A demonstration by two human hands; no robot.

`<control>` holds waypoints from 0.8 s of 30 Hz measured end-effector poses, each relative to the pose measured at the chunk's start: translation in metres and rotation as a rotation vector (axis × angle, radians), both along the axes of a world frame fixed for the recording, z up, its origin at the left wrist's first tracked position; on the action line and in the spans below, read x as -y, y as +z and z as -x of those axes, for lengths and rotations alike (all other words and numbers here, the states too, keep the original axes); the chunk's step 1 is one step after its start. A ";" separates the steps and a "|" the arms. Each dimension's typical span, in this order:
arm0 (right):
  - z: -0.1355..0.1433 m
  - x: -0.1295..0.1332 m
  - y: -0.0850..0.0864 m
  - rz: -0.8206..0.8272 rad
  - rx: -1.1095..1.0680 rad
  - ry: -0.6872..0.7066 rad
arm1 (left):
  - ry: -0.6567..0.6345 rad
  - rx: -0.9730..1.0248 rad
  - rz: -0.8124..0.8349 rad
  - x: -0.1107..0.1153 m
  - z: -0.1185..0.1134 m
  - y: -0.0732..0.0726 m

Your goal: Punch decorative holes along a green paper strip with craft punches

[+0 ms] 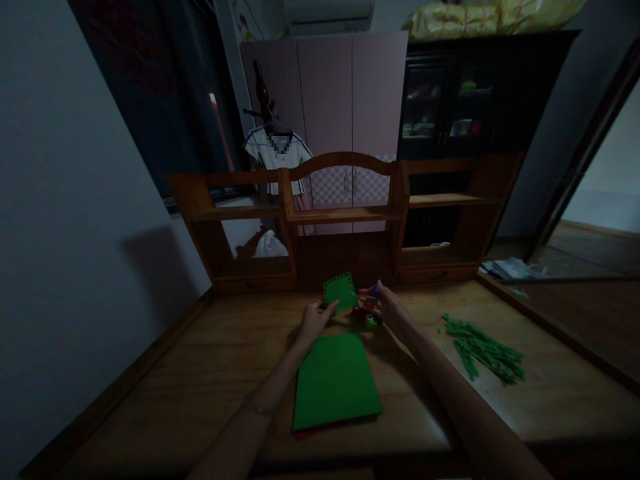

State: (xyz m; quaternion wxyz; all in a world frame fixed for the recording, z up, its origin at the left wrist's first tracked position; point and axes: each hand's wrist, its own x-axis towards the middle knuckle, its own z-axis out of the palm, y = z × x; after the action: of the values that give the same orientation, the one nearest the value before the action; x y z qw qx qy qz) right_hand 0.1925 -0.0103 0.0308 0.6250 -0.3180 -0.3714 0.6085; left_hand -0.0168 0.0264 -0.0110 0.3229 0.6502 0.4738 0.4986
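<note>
My left hand [315,321] pinches the lower left edge of a small green card [341,292] held up above the desk. Dark marks run along the card's top and left edges. My right hand [389,307] is closed on a small purple tool [375,291], close to the card's right edge; its kind is too dark to make out. Just below these fingers are a red object [369,305] and a rounded green object with a white spot [371,323]. A stack of larger green sheets [337,383], with red showing underneath, lies between my forearms.
A pile of narrow green strips [487,350] lies on the right of the wooden desk [215,373]. At the back stands a wooden shelf unit [345,213]. A wall [65,267] borders the left side. Papers [517,269] lie beyond the right edge.
</note>
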 end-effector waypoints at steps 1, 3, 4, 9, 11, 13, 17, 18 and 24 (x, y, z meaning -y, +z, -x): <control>-0.001 0.000 0.000 -0.011 -0.004 -0.012 | 0.010 0.025 0.027 -0.001 0.001 -0.001; -0.005 -0.001 -0.002 -0.023 -0.012 -0.044 | 0.013 0.077 0.069 -0.003 0.002 -0.003; -0.007 -0.002 -0.003 -0.018 -0.013 -0.060 | 0.018 0.093 0.077 -0.004 0.002 -0.003; -0.011 -0.006 -0.006 0.001 0.006 -0.065 | 0.012 0.081 0.037 -0.004 0.002 0.000; -0.009 -0.007 -0.007 -0.009 0.006 -0.043 | 0.000 0.077 0.023 -0.003 0.002 0.000; -0.007 -0.007 -0.007 -0.006 0.002 -0.005 | 0.018 0.061 0.015 -0.004 0.001 0.000; -0.003 -0.005 -0.010 0.015 0.028 0.074 | 0.023 0.039 0.015 -0.004 0.001 -0.002; -0.002 -0.004 -0.011 0.015 0.037 0.090 | 0.018 0.045 0.019 -0.004 0.001 -0.001; 0.002 0.000 -0.012 0.014 0.069 0.156 | 0.011 0.094 0.012 0.002 0.001 0.008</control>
State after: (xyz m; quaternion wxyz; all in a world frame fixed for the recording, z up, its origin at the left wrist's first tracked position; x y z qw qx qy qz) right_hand 0.1909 -0.0099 0.0190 0.5603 -0.3134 -0.4119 0.6467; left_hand -0.0177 0.0241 -0.0032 0.3458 0.6217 0.4646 0.5273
